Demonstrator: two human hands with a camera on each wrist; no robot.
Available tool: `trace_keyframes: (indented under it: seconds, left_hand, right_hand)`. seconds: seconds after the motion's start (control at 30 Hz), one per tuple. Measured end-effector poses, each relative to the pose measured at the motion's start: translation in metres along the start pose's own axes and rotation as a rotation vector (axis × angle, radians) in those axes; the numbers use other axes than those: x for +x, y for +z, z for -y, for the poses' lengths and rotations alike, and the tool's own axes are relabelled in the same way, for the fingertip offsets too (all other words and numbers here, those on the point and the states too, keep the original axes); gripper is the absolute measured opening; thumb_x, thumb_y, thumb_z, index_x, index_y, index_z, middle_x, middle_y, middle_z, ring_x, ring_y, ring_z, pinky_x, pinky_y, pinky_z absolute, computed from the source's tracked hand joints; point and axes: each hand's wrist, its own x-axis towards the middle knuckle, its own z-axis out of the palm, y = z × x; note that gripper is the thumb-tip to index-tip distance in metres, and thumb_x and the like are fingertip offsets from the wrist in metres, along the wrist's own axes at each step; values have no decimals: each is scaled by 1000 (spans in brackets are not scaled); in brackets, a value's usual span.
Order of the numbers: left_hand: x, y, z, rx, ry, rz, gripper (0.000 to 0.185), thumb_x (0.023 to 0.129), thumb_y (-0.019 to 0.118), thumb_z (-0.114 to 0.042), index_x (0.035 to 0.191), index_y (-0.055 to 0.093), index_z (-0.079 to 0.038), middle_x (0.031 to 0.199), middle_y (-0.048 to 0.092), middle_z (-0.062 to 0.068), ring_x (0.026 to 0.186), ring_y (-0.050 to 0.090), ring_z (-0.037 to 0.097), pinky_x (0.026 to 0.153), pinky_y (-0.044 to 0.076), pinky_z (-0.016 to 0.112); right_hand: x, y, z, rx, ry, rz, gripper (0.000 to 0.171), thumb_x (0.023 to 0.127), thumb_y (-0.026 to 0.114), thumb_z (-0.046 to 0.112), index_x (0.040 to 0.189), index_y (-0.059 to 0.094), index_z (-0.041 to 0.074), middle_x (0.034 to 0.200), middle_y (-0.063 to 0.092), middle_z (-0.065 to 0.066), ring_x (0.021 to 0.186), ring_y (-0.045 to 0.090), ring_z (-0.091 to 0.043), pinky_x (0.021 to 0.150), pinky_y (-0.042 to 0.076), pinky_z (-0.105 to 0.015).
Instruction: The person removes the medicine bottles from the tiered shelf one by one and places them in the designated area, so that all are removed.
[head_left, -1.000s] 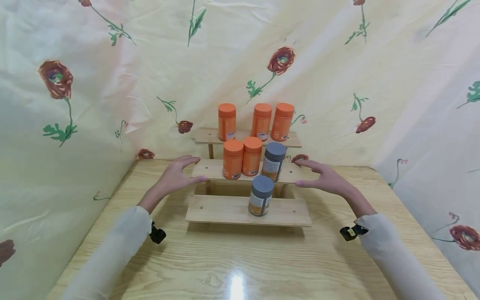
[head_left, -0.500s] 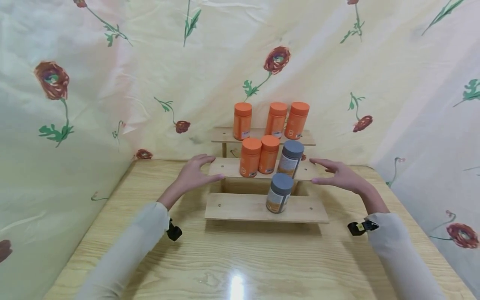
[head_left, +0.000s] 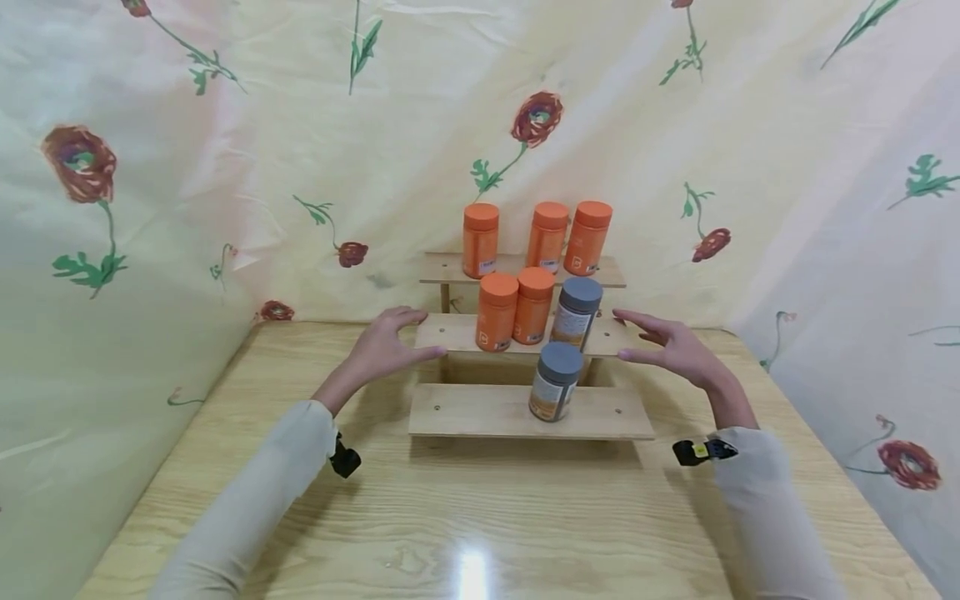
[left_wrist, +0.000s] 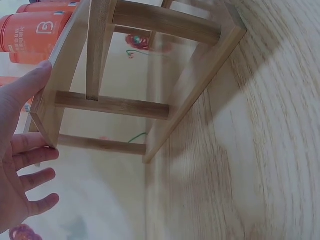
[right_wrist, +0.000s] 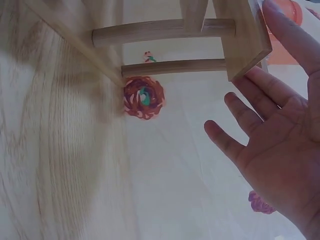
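A three-tier wooden rack (head_left: 465, 412) stands on the table. Three orange bottles (head_left: 550, 237) fill its top tier. On the middle tier are two orange bottles (head_left: 497, 310) and a grey-lidded bottle (head_left: 576, 312). Another grey-lidded bottle (head_left: 556, 382) stands on the bottom tier. My left hand (head_left: 382, 346) lies open against the left end of the middle tier, with the thumb along the board's edge (left_wrist: 35, 80). My right hand (head_left: 675, 346) is open at the right end, its straight fingers (right_wrist: 250, 107) by the board's corner. Neither hand holds a bottle.
The wooden table (head_left: 480, 517) sits in a corner draped with flowered cloth (head_left: 225, 167) on the left, back and right. The rack (left_wrist: 125, 105) is near the back edge. An orange bottle (left_wrist: 35, 35) shows above the left hand.
With both hands at its ends, the rack has slid to the right across the table, bottles still upright. The head view has drifted a little.
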Motion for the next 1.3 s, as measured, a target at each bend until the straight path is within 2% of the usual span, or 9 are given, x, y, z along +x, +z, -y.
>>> trace_keyframes:
  seconds: [0.17,0.3,0.47,0.57,0.77,0.9,1.1,1.3]
  left_hand:
    - [-1,-5,1,19,9,-2,85,66,68,-71,132,55,-18,139,49,5,135,36,27,107,34,50]
    - [-3,-7,2,27,5,0,84,66,69,-69,131,56,-18,139,50,5,135,36,28,107,35,51]
    - [-4,-8,4,42,8,-2,85,66,66,-72,132,55,-18,139,49,6,134,37,27,106,35,51]
    - [-4,-8,5,54,15,-3,86,67,64,-73,132,55,-18,140,48,6,134,37,27,106,35,51]
    - [-5,-8,3,93,41,-5,86,69,62,-73,134,53,-16,139,49,6,132,40,27,106,36,49]
    - [-4,-8,-1,143,56,11,86,72,60,-73,135,51,-15,140,49,6,131,41,26,107,36,47]
    - [0,-10,-6,228,101,32,82,75,59,-71,134,52,-14,139,48,9,130,41,30,106,36,50]
    - [8,-19,-16,257,162,24,80,75,63,-66,135,51,-16,138,48,11,128,43,32,104,36,52]
  right_hand:
    - [2,5,-1,36,-22,-25,66,83,72,20,141,42,9,146,41,-12,137,31,-29,110,27,-52]
    - [3,9,-3,37,-16,-38,64,83,72,23,140,44,14,146,42,-9,137,32,-26,110,27,-51]
    - [2,10,1,-33,-6,-38,61,85,70,27,140,44,20,148,39,-6,139,30,-27,108,28,-53]
    - [2,10,2,-78,-8,-36,60,85,70,26,139,45,19,150,36,-7,140,27,-30,107,27,-58]
    - [8,10,-22,-102,-10,-44,58,85,69,30,138,46,27,151,33,2,143,23,-23,109,24,-57]
    - [6,9,-25,-138,-4,-51,56,86,68,34,138,46,31,151,33,4,143,23,-20,110,23,-56]
    - [1,9,-21,-201,6,-69,57,86,66,39,138,46,27,151,33,-1,142,24,-25,109,23,-58]
    - [-1,9,-18,-225,18,-81,61,86,66,40,139,47,20,151,34,-4,141,26,-29,108,24,-58]
